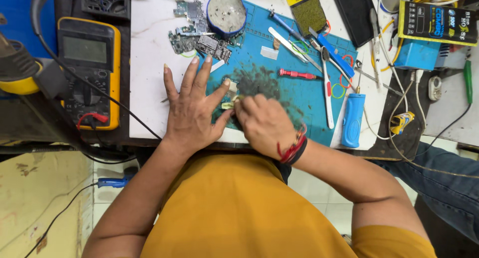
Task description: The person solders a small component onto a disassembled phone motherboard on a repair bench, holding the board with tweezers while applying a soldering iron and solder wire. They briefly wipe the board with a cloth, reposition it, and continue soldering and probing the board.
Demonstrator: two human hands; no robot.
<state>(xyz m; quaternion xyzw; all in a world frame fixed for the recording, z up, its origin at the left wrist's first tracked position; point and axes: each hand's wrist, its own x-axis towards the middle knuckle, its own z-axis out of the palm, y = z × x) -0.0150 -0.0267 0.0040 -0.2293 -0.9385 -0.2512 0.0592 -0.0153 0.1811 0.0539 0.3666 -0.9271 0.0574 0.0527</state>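
1. Nearest the camera, a mustard-yellow shirt [239,213] fills the lower frame; both forearms extend from it up to the white worktop [149,63].
2. At the near edge of the blue repair mat [304,96], a small pale component [228,105] is located directly between the two hands, touching the fingertips of both. Its long axis cannot be told, as it is mostly covered.
3. The left hand [192,111] is laid flat and spread wide, palm down, partly on the worktop and partly on the mat. Its thumb is angled towards the component, and nothing is gripped by it.
4. The right hand [264,123] is curled narrow, knuckles up, fingertips pinched onto the component from the right. A red thread band [292,148] is worn at that wrist. Whether a tool is enclosed in the fist cannot be told.
5. Both hands are equally near the component; only the right is closed upon it.
6. Beyond the hands, loose circuit boards [199,36], a round tin [227,11] and a red screwdriver [297,74] are set out, well apart from the fingers. A yellow multimeter [90,68] stands left of the worktop.
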